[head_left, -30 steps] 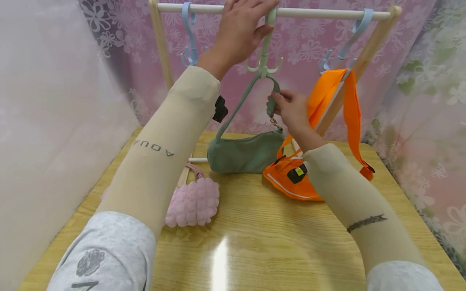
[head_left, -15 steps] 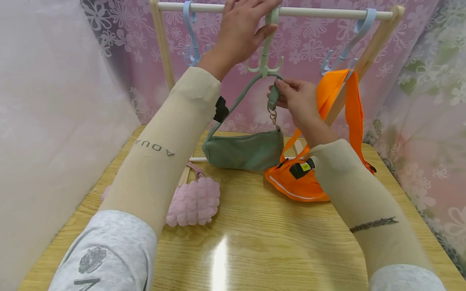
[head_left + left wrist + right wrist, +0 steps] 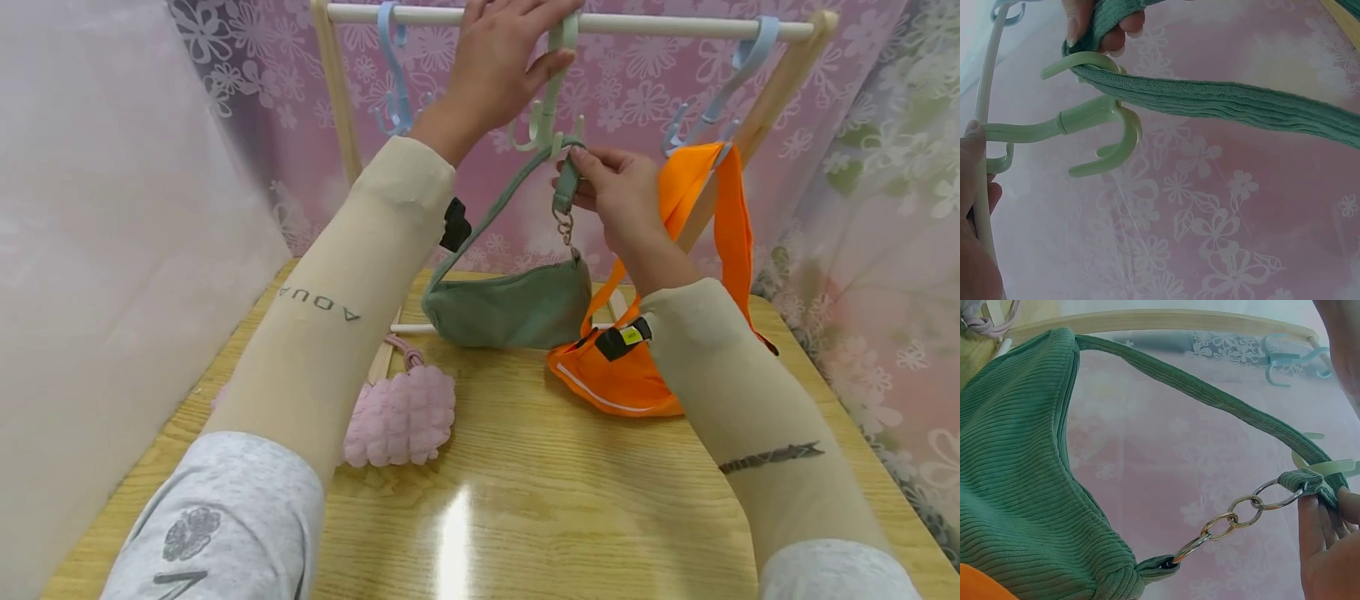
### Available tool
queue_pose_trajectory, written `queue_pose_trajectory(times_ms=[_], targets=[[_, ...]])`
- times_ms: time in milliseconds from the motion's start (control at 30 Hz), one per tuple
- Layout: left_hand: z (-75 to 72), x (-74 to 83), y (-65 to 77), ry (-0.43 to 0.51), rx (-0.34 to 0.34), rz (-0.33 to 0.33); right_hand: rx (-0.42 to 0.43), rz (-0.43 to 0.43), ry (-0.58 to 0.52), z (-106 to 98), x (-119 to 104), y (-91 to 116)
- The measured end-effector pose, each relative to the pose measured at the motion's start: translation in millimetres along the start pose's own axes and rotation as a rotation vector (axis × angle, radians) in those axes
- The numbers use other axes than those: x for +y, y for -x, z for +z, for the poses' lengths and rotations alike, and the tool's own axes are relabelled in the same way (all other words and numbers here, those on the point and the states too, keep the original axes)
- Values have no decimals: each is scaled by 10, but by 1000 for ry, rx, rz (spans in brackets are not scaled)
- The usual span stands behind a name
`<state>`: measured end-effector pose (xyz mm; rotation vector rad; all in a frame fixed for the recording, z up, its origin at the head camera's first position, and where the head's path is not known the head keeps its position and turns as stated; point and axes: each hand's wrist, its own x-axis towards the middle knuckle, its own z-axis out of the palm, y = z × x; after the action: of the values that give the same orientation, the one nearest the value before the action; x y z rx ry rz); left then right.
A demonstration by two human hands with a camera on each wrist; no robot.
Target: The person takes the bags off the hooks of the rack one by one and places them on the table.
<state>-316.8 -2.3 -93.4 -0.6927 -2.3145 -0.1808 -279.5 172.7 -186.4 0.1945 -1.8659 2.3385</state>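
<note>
My left hand (image 3: pixel 498 71) is up at the rail (image 3: pixel 660 25), gripping it together with the top of a pale green multi-prong hook (image 3: pixel 551 96). In the left wrist view its thumb lies against the neck of the hook. My right hand (image 3: pixel 626 192) pinches the strap (image 3: pixel 1210 97) of a green corduroy handbag (image 3: pixel 517 308), close to its chain end. That strap lies over one prong of the hook. In the right wrist view, a gold ring chain (image 3: pixel 1233 519) joins strap and bag. The bag hangs just over or on the table; contact is unclear.
An orange bag (image 3: pixel 600 379) hangs by its wide strap from the right blue hook (image 3: pixel 750 58), partly behind my right forearm. At the left is another blue hook (image 3: pixel 393 71). A pink puffy bag (image 3: pixel 401 417) sits on the wooden table (image 3: pixel 525 517), partly behind my left arm.
My right hand has moved up and slightly right with the strap. The hook's prongs have turned. The handbag swung left, then a little back right. My left hand has stayed at the rail.
</note>
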Motion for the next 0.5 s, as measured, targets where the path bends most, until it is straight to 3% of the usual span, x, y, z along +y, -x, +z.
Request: queue_pose_trajectory(times_ms=[500], targets=[[-11, 2, 6, -10, -25, -3, 25, -34, -16, 49, -151, 12]])
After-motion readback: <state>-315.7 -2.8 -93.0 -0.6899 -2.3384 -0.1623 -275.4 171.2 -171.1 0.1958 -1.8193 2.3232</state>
